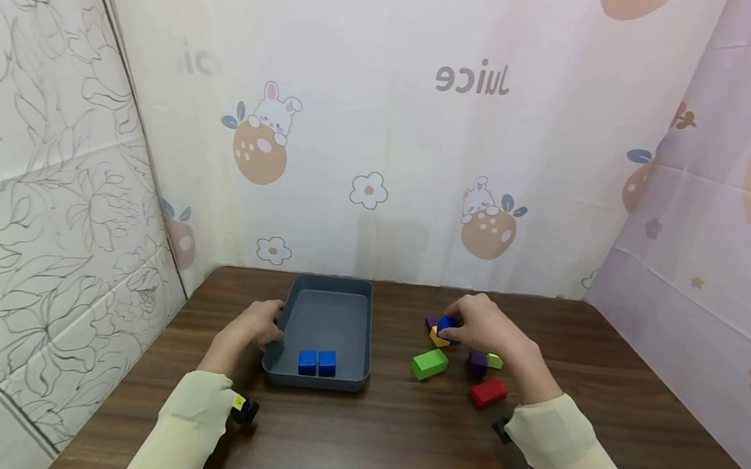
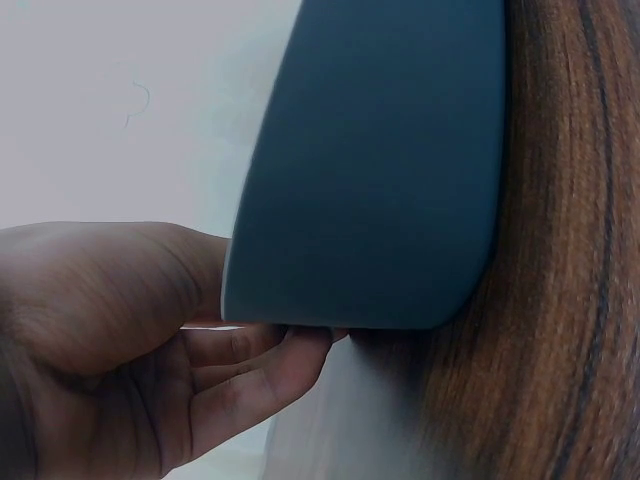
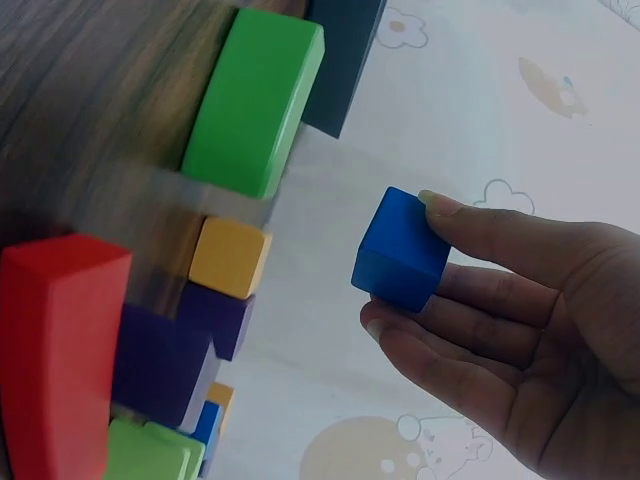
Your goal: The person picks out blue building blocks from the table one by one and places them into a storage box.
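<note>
A blue block (image 3: 402, 248) is pinched between the thumb and fingers of my right hand (image 1: 482, 325), held above the loose blocks in the head view. My left hand (image 1: 259, 325) is at the left side of a grey tray (image 1: 324, 384). In the left wrist view that hand (image 2: 130, 350) has its thumb and curled fingers against the tray wall (image 2: 370, 180), gripping it. Two blue blocks (image 1: 307, 363) (image 1: 327, 363) sit side by side inside the tray, near its front wall.
Right of the tray on the wooden table (image 1: 403, 441) lie a green block (image 1: 429, 364), a red block (image 1: 488, 392), a purple block (image 1: 477, 363), a light green block (image 1: 494, 361) and a yellow block (image 1: 438, 338). A patterned curtain (image 1: 381, 121) hangs behind.
</note>
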A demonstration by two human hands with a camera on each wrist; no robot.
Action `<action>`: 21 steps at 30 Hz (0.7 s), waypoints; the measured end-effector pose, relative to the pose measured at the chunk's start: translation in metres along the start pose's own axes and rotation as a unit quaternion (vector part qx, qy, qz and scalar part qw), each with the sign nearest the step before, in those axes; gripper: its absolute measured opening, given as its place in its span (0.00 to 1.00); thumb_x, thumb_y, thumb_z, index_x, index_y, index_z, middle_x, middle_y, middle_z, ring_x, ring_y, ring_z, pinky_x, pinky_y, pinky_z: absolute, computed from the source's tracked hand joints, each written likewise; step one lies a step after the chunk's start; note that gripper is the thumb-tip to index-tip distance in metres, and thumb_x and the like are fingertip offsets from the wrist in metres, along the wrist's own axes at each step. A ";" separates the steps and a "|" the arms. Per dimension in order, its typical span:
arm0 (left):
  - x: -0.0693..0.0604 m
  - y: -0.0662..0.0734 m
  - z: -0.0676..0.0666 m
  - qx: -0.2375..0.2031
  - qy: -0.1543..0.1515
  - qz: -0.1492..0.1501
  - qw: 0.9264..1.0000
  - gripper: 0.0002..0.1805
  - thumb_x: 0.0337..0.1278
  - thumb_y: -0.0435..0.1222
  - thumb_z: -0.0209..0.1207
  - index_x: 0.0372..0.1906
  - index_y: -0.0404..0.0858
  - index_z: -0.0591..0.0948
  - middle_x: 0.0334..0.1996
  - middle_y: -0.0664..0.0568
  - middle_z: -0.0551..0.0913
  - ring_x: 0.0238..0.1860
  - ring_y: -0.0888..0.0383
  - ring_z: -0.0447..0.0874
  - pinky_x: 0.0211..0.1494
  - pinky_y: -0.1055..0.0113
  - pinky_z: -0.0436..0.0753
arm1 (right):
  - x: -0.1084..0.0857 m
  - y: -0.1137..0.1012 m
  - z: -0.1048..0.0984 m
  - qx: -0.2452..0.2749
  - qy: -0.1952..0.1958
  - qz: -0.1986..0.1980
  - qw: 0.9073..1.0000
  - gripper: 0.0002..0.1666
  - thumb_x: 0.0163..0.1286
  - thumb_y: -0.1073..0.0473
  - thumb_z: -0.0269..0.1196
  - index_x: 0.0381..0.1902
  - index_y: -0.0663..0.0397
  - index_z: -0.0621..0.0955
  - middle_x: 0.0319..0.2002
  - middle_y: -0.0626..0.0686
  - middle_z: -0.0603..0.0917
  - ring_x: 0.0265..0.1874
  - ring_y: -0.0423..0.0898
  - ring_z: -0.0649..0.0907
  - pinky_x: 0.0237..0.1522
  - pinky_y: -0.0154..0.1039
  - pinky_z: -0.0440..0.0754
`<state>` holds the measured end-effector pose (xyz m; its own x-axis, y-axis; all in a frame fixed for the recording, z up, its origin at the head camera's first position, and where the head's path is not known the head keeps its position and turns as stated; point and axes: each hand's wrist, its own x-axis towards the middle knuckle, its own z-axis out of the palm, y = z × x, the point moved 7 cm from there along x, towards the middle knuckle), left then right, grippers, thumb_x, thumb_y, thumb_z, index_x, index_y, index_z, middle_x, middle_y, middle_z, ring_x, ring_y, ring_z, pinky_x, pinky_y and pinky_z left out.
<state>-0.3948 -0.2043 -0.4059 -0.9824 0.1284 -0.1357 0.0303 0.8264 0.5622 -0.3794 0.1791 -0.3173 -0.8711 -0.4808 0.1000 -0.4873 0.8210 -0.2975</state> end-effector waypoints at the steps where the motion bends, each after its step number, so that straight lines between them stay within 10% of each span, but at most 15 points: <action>1: 0.000 -0.001 -0.001 -0.001 0.001 0.000 1.000 0.40 0.61 0.24 0.68 0.77 0.23 0.65 0.60 0.28 0.80 0.33 0.51 0.89 0.30 0.60 0.92 | 0.001 -0.002 0.000 -0.001 0.002 -0.004 1.000 0.11 0.68 0.58 0.76 0.43 0.59 0.91 0.33 0.46 0.89 0.30 0.41 0.82 0.36 0.42 0.88; 21: -0.001 0.001 0.000 0.002 -0.001 -0.001 1.000 0.40 0.62 0.24 0.67 0.77 0.23 0.64 0.59 0.28 0.79 0.32 0.51 0.89 0.30 0.60 0.92 | 0.018 -0.049 0.008 0.043 -0.006 -0.043 0.998 0.12 0.69 0.58 0.75 0.47 0.59 0.91 0.34 0.45 0.89 0.29 0.40 0.83 0.36 0.39 0.89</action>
<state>-0.3934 -0.2036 -0.4055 -0.9822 0.1268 -0.1384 0.0284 0.8293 0.5581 -0.3702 0.1275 -0.3088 -0.8256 -0.5517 0.1182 -0.5523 0.7473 -0.3693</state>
